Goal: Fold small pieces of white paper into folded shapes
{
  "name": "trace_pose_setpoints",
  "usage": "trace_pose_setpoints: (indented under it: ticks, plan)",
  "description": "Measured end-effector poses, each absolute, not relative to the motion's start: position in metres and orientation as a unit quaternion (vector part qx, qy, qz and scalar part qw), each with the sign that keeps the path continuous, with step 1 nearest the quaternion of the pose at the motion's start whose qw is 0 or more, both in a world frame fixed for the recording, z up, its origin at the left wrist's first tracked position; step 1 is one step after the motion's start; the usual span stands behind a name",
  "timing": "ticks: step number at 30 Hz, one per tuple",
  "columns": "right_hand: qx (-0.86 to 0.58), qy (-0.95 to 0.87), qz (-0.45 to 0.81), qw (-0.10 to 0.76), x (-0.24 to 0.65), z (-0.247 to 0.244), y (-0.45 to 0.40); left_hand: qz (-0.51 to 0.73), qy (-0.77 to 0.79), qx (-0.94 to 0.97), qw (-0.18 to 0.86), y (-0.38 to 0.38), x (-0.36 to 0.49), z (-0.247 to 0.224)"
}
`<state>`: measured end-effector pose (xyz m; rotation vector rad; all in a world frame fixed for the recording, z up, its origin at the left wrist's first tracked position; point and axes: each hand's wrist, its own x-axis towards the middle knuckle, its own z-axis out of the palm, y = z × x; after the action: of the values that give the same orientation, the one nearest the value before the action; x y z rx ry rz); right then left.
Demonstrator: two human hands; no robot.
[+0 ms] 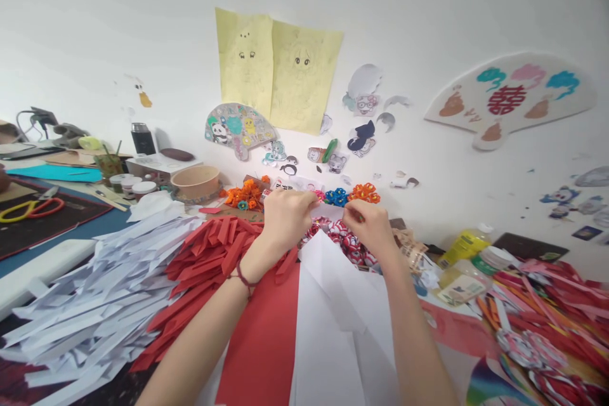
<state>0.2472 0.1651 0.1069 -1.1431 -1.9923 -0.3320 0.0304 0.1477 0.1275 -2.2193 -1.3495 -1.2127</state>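
Both hands are raised over the table, pinching a piece of white paper (330,211) stretched between them. My left hand (289,217) is closed on its left end, thumb and fingertips together. The right end is gripped by my right hand (370,223), fingers curled. Below them lie white paper sheets (328,330) beside a red paper sheet (266,336). Folded red paper strips (209,260) are heaped left of my left forearm, with folded white paper strips (109,304) further left. Behind the hands sit several red-and-white folded pieces (349,244), partly hidden.
Yellow-and-red scissors (33,208) lie on a dark mat at far left. A tan bowl (195,182) and small jars (143,189) stand near the wall. Plastic bottles (464,279) and colourful ribbons (556,317) are on the right. Orange paper flowers (245,195) sit at the back.
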Motion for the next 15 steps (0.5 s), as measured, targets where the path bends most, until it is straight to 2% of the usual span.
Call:
trace_pose_setpoints:
  ticks: [3,5,7,9,11,13,15]
  plan:
    - [-0.492,-0.771,-0.16,0.372,0.269,0.1,0.168,-0.448,-0.489,-0.734,0.148,0.141,0.017,0.139]
    - [-0.534,-0.735,-0.197,0.368,0.284,0.097,0.167,-0.518,-0.515,-0.674,0.108,0.139,0.003,0.149]
    - [-0.542,-0.718,-0.195,0.39,0.291,0.099,0.163,-0.57,-0.5,-0.652,0.008,0.141,-0.009,0.156]
    - [-0.529,-0.685,-0.167,0.473,0.284,0.106,0.159,-0.567,-0.439,-0.675,-0.172,0.147,-0.01,0.156]
    - [-0.498,-0.668,-0.082,0.546,0.267,0.114,0.156,-0.528,-0.398,-0.67,-0.339,0.155,0.002,0.144]
    - [-0.457,-0.664,0.034,0.591,0.248,0.115,0.159,-0.498,-0.396,-0.678,-0.369,0.162,0.023,0.121]
    - [-0.437,-0.645,0.186,0.599,0.233,0.105,0.165,-0.483,-0.411,-0.677,-0.373,0.165,0.046,0.09]
